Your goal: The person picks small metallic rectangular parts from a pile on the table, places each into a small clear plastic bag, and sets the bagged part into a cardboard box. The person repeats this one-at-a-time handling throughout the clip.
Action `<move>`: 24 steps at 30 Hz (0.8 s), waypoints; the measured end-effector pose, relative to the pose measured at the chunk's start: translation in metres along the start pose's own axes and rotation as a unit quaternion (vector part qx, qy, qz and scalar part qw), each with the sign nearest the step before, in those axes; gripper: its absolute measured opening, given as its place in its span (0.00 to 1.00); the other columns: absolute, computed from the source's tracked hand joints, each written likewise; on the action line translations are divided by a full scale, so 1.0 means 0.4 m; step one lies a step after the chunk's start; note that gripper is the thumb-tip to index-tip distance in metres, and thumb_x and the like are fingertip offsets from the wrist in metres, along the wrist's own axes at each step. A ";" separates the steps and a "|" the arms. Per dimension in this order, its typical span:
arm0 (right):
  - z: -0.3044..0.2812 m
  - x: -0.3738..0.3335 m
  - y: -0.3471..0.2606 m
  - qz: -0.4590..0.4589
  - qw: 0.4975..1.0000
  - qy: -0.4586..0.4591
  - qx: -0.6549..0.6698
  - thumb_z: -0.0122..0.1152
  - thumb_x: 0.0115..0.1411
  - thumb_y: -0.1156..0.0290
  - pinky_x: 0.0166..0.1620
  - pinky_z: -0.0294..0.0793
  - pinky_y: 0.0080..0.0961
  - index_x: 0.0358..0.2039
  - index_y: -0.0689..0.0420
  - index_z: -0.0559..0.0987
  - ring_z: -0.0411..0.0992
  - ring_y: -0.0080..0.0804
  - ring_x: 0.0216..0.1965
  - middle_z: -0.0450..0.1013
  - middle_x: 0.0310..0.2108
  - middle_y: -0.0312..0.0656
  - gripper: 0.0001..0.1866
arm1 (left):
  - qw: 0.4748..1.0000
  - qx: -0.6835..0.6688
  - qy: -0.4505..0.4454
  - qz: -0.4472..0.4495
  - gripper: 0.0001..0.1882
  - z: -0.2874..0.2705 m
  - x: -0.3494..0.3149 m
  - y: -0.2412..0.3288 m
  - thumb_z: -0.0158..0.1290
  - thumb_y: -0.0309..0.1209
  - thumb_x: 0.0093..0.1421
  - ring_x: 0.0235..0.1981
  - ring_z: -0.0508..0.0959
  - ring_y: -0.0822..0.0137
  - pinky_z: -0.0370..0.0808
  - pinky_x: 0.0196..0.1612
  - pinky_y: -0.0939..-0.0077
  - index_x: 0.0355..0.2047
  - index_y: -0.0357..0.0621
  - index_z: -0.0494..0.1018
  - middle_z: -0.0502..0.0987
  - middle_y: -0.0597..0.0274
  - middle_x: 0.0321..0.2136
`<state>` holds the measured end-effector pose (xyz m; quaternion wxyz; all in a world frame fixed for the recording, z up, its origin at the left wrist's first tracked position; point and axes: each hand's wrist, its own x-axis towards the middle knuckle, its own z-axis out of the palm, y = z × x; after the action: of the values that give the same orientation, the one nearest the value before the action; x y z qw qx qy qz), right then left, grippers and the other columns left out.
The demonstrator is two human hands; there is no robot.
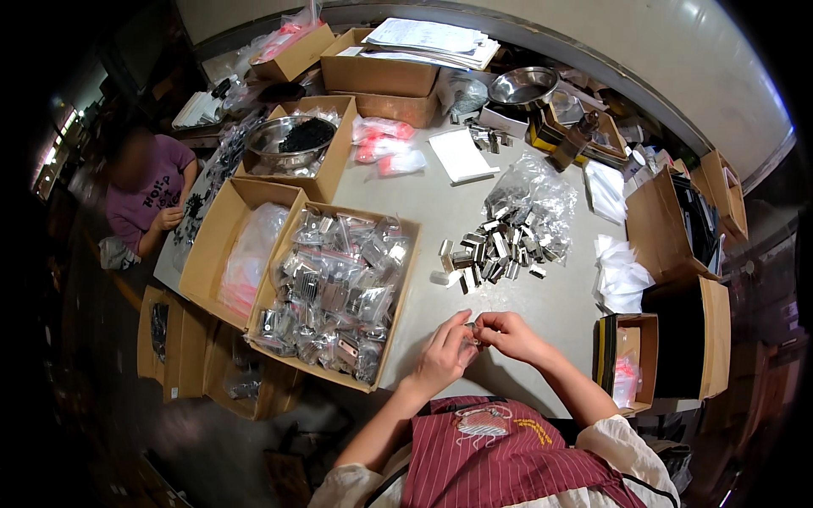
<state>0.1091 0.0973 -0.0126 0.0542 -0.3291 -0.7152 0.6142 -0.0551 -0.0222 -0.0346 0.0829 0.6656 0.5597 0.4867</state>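
Observation:
My left hand [439, 354] and my right hand [510, 335] meet over the table's near edge. Between them is a small clear plastic bag [467, 350]; the left fingers grip its side and the right fingers pinch near its top. What lies inside the bag cannot be made out. Beyond my hands spreads a pile of shiny metal pieces [495, 245], spilling from a large clear plastic bag [542, 190]. To the left stands a cardboard box [405, 292] full of small clear bags with metal parts in them.
Another cardboard box [206, 262] holds flat plastic bags. A metal bowl [264, 140] with black pieces sits in a box behind. White paper [461, 156] lies mid-table; white sheets [622, 275] and a small box [645, 343] are at right. A person [144, 182] works at far left.

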 end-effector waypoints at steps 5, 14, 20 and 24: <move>-0.017 0.042 0.062 0.028 0.995 -0.011 0.090 0.54 0.66 0.71 0.36 0.73 0.22 0.32 0.63 0.80 0.73 0.21 0.29 0.75 0.26 0.35 0.10 | 0.999 -0.040 -0.003 -0.030 0.22 -0.005 -0.009 -0.011 0.65 0.27 0.55 0.34 0.82 0.56 0.79 0.37 0.67 0.48 0.38 0.72 0.80 0.58 0.34; -0.033 0.230 0.101 -0.202 0.824 0.259 -0.462 0.65 0.57 0.65 0.36 0.72 0.41 0.25 0.61 0.76 0.73 0.48 0.33 0.73 0.26 0.47 0.13 | 0.974 -0.064 0.058 -0.208 0.16 0.001 -0.005 -0.041 0.66 0.29 0.56 0.38 0.84 0.52 0.80 0.38 0.67 0.40 0.42 0.71 0.83 0.54 0.40; -0.069 0.105 0.115 -0.210 0.883 0.181 -0.380 0.65 0.46 0.75 0.41 0.70 0.38 0.31 0.56 0.82 0.71 0.44 0.34 0.72 0.28 0.43 0.09 | 0.957 -0.111 0.093 -0.253 0.14 -0.009 -0.024 -0.062 0.65 0.28 0.57 0.43 0.84 0.52 0.79 0.41 0.67 0.37 0.43 0.71 0.82 0.50 0.46; -0.071 0.003 0.091 -0.252 0.858 0.062 -0.444 0.65 0.41 0.73 0.50 0.68 0.35 0.36 0.53 0.81 0.71 0.41 0.42 0.74 0.37 0.40 0.17 | 0.952 -0.133 0.077 -0.263 0.13 0.004 -0.037 -0.072 0.65 0.28 0.57 0.44 0.84 0.52 0.79 0.42 0.67 0.37 0.42 0.71 0.82 0.48 0.46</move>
<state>0.1366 0.1229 -0.0394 0.0999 -0.1643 -0.9656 0.1750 -0.0714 -0.0236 -0.0626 0.2525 0.4377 0.6500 0.5676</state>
